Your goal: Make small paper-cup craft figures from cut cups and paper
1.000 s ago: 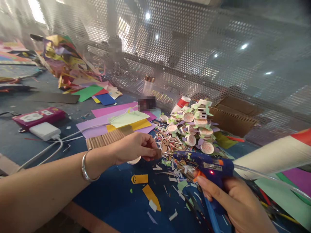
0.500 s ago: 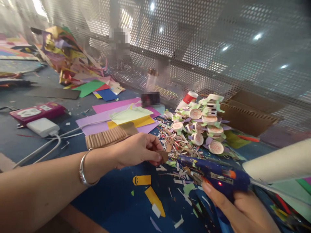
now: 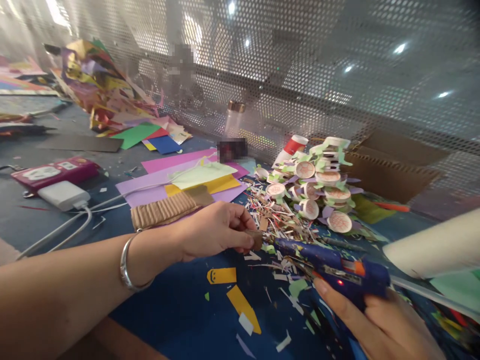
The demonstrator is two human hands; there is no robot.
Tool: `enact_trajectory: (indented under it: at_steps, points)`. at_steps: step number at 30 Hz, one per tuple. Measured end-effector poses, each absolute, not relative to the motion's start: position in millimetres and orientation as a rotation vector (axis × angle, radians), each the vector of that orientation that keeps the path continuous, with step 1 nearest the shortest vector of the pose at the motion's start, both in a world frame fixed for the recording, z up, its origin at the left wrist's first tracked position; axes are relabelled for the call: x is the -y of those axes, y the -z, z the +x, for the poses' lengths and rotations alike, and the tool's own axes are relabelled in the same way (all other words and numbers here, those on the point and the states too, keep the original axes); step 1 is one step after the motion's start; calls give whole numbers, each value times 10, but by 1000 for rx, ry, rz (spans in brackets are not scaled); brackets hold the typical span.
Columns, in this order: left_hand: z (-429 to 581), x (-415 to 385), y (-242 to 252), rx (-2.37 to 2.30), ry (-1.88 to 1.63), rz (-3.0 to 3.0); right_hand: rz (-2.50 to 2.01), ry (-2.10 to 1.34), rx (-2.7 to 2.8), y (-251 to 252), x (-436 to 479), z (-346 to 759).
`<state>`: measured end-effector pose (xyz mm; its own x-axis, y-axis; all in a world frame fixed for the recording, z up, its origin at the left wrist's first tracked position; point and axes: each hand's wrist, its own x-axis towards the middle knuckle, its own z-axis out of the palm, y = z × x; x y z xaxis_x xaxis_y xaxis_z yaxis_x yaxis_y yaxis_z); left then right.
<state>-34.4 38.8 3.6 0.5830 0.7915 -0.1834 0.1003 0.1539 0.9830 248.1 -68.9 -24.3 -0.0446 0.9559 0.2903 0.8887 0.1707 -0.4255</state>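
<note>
Between thumb and fingers my left hand (image 3: 221, 230) pinches a small brown cardboard piece (image 3: 256, 239). My right hand (image 3: 378, 320) is wrapped round the handle of a blue hot glue gun (image 3: 333, 265), whose red light is on. The gun's nozzle points left, close to the cardboard piece; I cannot tell whether they touch. Below lie a yellow paper strip with a drawn smiling face (image 3: 221, 275) and another yellow strip (image 3: 243, 307). Paper scraps (image 3: 277, 220) cover the table beyond my hands.
Behind the scraps stands a pile of small paper-cup figures (image 3: 315, 185). A white roll (image 3: 431, 245) lies at right, near a cardboard box (image 3: 393, 170). Left are corrugated cardboard (image 3: 165, 206), coloured sheets (image 3: 146, 192), a white adapter (image 3: 63, 194) with cables and a magenta box (image 3: 56, 174).
The view has shifted slightly, so most things sit a little differently in the frame. Both hands keep their holds, with the nozzle still close to the cardboard piece.
</note>
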Motion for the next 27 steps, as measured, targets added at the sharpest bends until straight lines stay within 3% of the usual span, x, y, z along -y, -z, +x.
enact_trajectory:
  at_steps: [8, 27]
  points:
    - [-324, -370, -22, -872, -672, 1316, -1534, 28, 1984, 137, 670, 2422]
    - [-320, -353, -12, -881, -679, 1392, -1526, -196, 2144, 22, 650, 2258]
